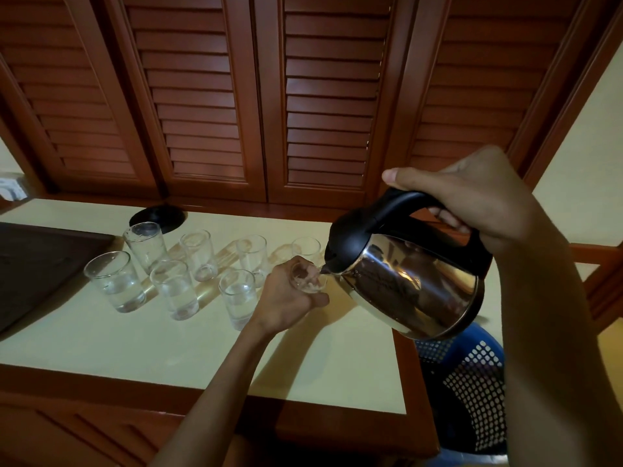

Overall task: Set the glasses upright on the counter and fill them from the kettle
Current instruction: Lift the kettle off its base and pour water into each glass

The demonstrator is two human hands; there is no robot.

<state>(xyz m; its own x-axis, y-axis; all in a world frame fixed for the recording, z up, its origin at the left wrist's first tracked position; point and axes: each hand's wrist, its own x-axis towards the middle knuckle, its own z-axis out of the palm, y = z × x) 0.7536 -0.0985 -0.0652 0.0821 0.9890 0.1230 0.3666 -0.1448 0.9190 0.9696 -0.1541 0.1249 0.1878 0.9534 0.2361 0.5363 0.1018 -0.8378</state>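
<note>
While the left hand [290, 298] curls round a small glass [309, 277] and holds it up to the spout, the right hand [478, 200] grips the black handle of the steel kettle [408, 281], tipped forward so its spout sits just at the glass rim. Whether the glass rests on the counter [168, 348] or is held just above it cannot be told, since the fingers hide its base.

The nearest risk sits at the spout itself: the glass mouth is narrow and the left fingers wrap close under it, so a tilt too steep would likely send water over the rim and onto the hand (a real worry if the kettle is hot). A spout drifting off the rim would wet the counter instead.

Just beyond the left hand's far side stand seven more glasses [175, 289], upright in two rows, the nearer ones showing water; one stands touching or nearly touching the left wrist, and a nudge from the wrist could knock it over. Further out past them lie a dark tray [40, 264] and the round black kettle base [158, 215]. Under the kettle, off the counter's edge, sits a blue basket [472, 382], where any drip from the kettle body would probably land.
</note>
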